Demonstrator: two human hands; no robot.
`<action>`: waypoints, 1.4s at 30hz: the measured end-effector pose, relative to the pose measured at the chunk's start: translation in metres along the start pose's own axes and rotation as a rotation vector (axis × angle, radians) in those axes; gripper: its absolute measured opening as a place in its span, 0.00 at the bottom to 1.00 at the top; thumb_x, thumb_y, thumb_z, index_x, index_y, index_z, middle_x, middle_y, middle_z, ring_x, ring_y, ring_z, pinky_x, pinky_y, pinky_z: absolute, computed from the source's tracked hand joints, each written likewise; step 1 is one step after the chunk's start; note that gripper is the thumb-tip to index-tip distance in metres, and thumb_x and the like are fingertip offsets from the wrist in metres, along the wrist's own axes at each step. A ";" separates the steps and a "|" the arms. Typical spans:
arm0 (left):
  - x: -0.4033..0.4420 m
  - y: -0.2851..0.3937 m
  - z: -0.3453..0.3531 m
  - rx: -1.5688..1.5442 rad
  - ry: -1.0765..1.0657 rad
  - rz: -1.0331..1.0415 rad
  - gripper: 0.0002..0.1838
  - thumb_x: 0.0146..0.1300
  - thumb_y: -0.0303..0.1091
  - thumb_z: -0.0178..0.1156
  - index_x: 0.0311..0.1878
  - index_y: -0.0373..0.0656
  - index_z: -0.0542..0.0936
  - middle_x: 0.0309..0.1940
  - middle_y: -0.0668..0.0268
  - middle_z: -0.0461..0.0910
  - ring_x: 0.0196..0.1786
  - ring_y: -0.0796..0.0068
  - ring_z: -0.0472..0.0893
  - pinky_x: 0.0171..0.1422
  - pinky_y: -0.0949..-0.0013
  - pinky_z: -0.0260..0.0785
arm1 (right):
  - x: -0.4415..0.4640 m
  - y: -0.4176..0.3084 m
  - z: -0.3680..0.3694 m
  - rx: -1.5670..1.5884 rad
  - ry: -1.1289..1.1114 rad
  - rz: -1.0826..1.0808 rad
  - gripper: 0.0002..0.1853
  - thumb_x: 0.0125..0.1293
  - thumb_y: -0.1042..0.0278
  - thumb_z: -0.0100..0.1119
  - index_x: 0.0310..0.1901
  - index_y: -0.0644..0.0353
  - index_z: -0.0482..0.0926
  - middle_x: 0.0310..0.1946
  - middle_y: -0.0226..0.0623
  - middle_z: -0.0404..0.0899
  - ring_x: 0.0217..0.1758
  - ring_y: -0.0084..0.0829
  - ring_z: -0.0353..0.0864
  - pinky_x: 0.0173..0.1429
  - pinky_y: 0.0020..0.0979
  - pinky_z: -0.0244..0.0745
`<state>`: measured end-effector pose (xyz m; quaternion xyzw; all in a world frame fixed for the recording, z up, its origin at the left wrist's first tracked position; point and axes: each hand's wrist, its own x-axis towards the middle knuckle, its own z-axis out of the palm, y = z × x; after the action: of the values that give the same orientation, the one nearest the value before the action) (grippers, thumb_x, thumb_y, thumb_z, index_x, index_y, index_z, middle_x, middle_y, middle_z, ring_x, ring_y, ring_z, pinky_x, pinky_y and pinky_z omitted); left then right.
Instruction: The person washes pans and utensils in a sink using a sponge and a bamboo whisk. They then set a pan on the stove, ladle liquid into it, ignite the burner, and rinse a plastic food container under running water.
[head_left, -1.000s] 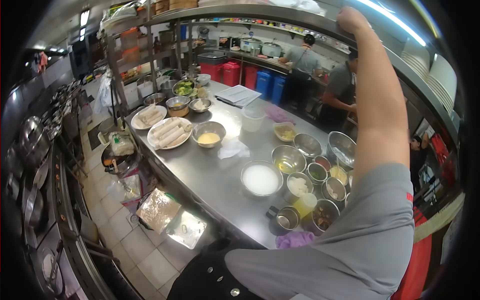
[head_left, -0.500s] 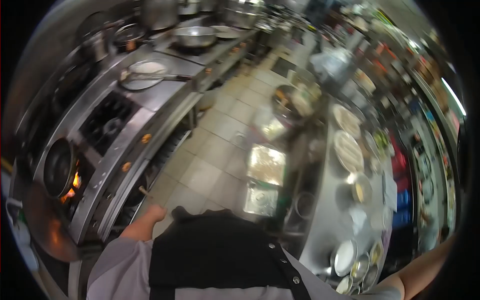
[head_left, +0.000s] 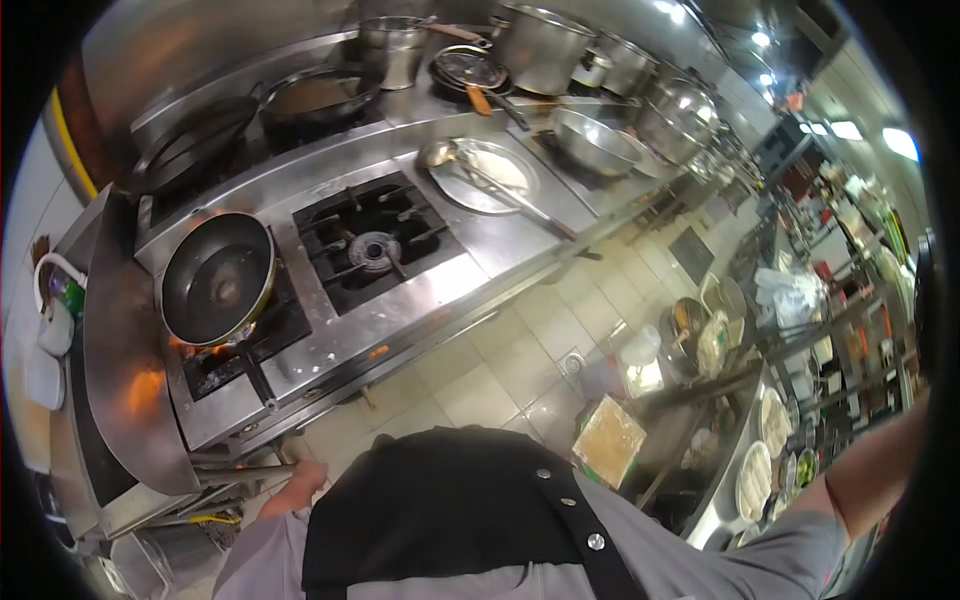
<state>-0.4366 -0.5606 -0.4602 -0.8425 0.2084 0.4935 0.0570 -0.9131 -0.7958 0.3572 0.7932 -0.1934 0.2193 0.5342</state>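
Note:
My left hand [head_left: 308,474] is low beside my black apron, near the front edge of the stove; its fingers are mostly hidden. Only my right forearm [head_left: 880,460] shows, stretched to the right edge of the view; the hand itself is out of sight. To the left, a black frying pan [head_left: 222,280] sits over a lit burner, its handle [head_left: 258,375] pointing toward me. A small patch shines on the pan's bottom. Beside it is an unlit burner [head_left: 373,250] with a black grate. Farther right, a ladle [head_left: 500,188] lies across a round metal tray [head_left: 530,190].
Dark pans [head_left: 195,150] and a large steel pot [head_left: 543,50] stand along the back of the stove. A metal bowl [head_left: 597,140] is farther right. Across the tiled floor [head_left: 480,380], a counter holds oval plates [head_left: 753,480]. A flat, light-topped container [head_left: 608,440] is low in the aisle.
My view has swung left toward the stove, bringing the frying pan and burners nearer the middle. The counter has slid to the right edge. My left hand stays low by the apron.

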 end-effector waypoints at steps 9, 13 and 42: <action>0.016 -0.095 0.092 0.037 0.090 -0.022 0.32 0.68 0.57 0.42 0.41 0.38 0.85 0.47 0.46 0.83 0.54 0.47 0.81 0.63 0.53 0.69 | 0.139 -0.120 0.348 0.747 -0.569 0.269 0.28 0.67 0.56 0.63 0.64 0.61 0.73 0.36 0.41 0.82 0.39 0.30 0.81 0.48 0.34 0.76; -0.056 -0.080 0.117 -0.282 0.092 -0.238 0.32 0.68 0.57 0.42 0.41 0.37 0.85 0.47 0.46 0.83 0.54 0.47 0.81 0.63 0.53 0.70 | 0.190 -0.154 0.503 0.570 -0.622 0.246 0.45 0.57 0.40 0.67 0.70 0.62 0.65 0.55 0.53 0.79 0.58 0.47 0.79 0.62 0.41 0.74; -0.138 0.081 0.213 -0.745 0.241 -0.475 0.31 0.67 0.56 0.43 0.39 0.35 0.85 0.44 0.47 0.84 0.52 0.49 0.82 0.63 0.55 0.70 | 0.245 -0.185 0.781 1.165 -0.292 0.391 0.24 0.58 0.64 0.62 0.54 0.71 0.78 0.45 0.50 0.84 0.49 0.39 0.84 0.54 0.35 0.75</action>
<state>-0.7002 -0.5296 -0.4413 -0.8813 -0.1770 0.4067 -0.1632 -0.4997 -1.4763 0.0913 0.9256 -0.2547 0.2717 -0.0674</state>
